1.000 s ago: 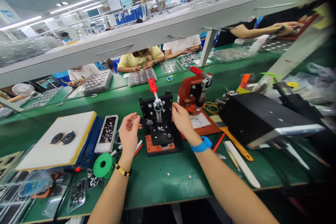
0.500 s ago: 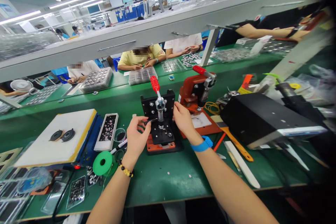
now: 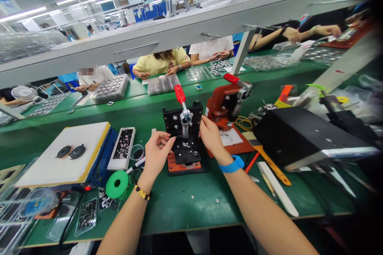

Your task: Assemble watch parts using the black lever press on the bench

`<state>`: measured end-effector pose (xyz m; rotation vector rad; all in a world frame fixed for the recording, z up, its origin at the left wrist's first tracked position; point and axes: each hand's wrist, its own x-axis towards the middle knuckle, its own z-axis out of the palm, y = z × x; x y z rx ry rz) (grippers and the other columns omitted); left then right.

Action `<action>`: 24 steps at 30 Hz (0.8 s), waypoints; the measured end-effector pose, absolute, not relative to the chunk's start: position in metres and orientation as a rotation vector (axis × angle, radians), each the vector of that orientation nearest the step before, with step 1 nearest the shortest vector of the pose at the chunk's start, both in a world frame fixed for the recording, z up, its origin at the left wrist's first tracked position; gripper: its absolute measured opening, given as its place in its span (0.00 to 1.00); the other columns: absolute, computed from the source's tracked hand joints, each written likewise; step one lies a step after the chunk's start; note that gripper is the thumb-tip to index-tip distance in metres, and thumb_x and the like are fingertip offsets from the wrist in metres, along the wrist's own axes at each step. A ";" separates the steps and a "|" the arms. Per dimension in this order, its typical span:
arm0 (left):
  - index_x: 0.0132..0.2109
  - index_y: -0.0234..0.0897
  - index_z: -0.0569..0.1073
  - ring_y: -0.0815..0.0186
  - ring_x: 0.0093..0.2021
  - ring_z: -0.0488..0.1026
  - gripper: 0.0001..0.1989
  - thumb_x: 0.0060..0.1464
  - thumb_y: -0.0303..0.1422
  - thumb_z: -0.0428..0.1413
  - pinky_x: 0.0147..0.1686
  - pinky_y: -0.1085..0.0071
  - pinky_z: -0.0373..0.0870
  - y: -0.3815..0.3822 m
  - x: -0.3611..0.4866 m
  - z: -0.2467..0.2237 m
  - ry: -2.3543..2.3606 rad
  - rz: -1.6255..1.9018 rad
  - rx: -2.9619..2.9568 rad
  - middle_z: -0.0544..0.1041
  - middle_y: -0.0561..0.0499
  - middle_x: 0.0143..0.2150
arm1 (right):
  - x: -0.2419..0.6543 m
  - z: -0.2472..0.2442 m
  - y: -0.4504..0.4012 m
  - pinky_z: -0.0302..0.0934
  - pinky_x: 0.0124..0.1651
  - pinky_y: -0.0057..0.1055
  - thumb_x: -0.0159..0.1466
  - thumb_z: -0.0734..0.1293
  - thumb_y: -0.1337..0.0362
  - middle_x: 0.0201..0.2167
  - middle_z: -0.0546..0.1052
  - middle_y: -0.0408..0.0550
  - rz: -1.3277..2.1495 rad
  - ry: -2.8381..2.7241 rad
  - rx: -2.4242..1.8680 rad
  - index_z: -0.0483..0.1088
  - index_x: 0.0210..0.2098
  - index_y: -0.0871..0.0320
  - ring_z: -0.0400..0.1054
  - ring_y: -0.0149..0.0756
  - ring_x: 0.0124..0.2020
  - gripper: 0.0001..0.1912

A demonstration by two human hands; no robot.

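My left hand [image 3: 158, 149] curls, thumb toward fingers, beside the black clamp press [image 3: 185, 127]; whether it pinches anything I cannot tell. My right hand [image 3: 210, 133] is at the press's opposite edge, fingertips hidden, its hold unclear too. Between my hands, the press stands on the green worktable [image 3: 191, 211]. Left of my grip sits a white-topped box [image 3: 86, 159]; beyond, people [image 3: 161, 63] work below a grey shelf [image 3: 179, 42].

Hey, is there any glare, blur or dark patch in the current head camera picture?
Head view: pale sheen on the green tabletop in front of the black press; head view: far right edge dark and blurred; head view: the press looks fairly sharp.
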<state>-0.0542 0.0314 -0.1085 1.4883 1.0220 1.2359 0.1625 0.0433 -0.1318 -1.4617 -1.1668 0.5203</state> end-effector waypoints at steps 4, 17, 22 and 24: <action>0.41 0.36 0.75 0.69 0.27 0.72 0.19 0.53 0.46 0.68 0.27 0.73 0.76 0.033 -0.055 -0.110 1.017 1.204 1.486 0.74 0.52 0.32 | 0.162 -0.130 0.042 0.58 0.36 0.31 0.69 0.57 0.46 0.28 0.76 0.46 0.536 -1.169 -1.482 0.69 0.34 0.54 0.71 0.42 0.36 0.21; 0.38 0.37 0.71 0.69 0.32 0.73 0.20 0.51 0.45 0.70 0.31 0.72 0.79 0.037 -0.056 -0.111 1.039 1.239 1.463 0.73 0.52 0.35 | 0.161 -0.131 0.042 0.56 0.34 0.31 0.69 0.57 0.46 0.30 0.76 0.46 0.544 -1.162 -1.466 0.72 0.38 0.55 0.69 0.40 0.34 0.22; 0.40 0.37 0.70 0.69 0.34 0.73 0.22 0.47 0.41 0.72 0.33 0.72 0.79 0.044 -0.059 -0.113 0.987 1.205 1.393 0.72 0.53 0.37 | 0.160 -0.129 0.040 0.57 0.35 0.31 0.69 0.57 0.46 0.31 0.76 0.46 0.540 -1.160 -1.463 0.72 0.38 0.55 0.69 0.40 0.35 0.21; 0.41 0.37 0.70 0.70 0.34 0.73 0.22 0.46 0.40 0.71 0.34 0.73 0.77 0.045 -0.060 -0.114 0.983 1.197 1.405 0.72 0.53 0.36 | 0.160 -0.130 0.041 0.58 0.35 0.31 0.69 0.57 0.46 0.30 0.76 0.46 0.539 -1.159 -1.462 0.72 0.38 0.55 0.70 0.41 0.35 0.21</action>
